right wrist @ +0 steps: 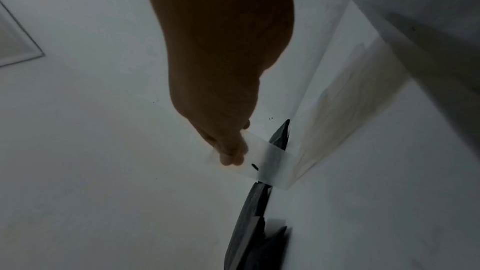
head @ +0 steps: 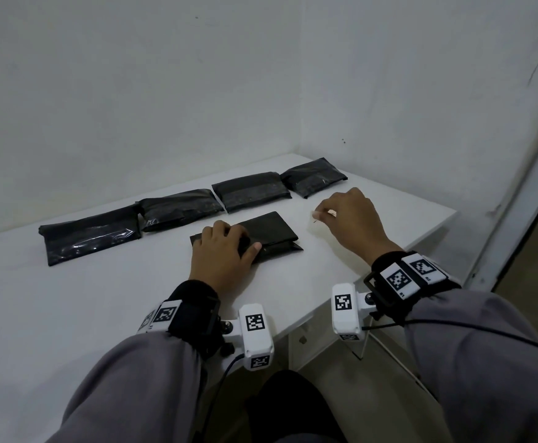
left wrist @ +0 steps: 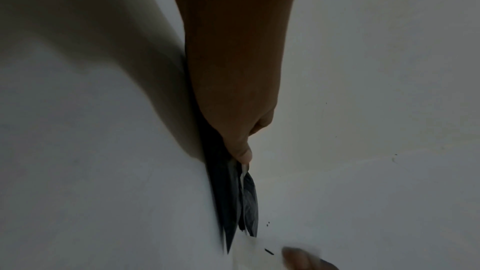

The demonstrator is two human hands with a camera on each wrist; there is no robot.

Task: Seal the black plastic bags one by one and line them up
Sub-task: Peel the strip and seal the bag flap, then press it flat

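Observation:
A folded black plastic bag [head: 271,230] lies on the white table [head: 69,298] in front of me. My left hand [head: 226,251] holds its left end, fingers on top and thumb at the near edge. In the left wrist view the thumb [left wrist: 242,151] pinches the bag [left wrist: 228,202] at its fold. My right hand [head: 347,215] hovers to the right of the bag and pinches a thin translucent strip [head: 315,223]. The right wrist view shows the strip [right wrist: 262,159] hanging from the fingertips [right wrist: 231,157], away from the bags. Several sealed black bags stand in a row behind [head: 178,207].
The row of bags runs from the far left [head: 90,235] to the back right corner [head: 314,175], close to the wall. The table's right edge [head: 421,238] is near my right hand. Bare tabletop lies in front of the held bag.

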